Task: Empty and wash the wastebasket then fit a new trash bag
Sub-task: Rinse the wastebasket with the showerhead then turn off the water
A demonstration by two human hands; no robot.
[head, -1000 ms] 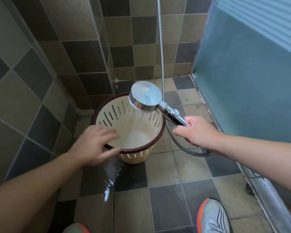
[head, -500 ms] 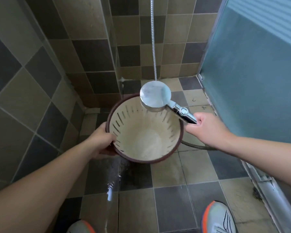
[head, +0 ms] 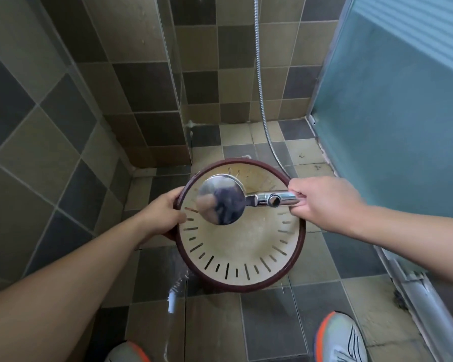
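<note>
While tilted toward the camera over the wet tiled floor, wastebasket gripped at its rim by left hand; shower head clasped by right hand, aimed inward. Best rinsed by rotating slowly, sweeping spray across the slotted wall.

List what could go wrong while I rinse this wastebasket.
1. The wastebasket has slots in its wall, so water may spray out onto your shoes.
2. The floor tiles near your feet are already wet; you might slip.
3. Only your left hand grips the rim while your right hand holds the shower head; the basket could tip.
</note>
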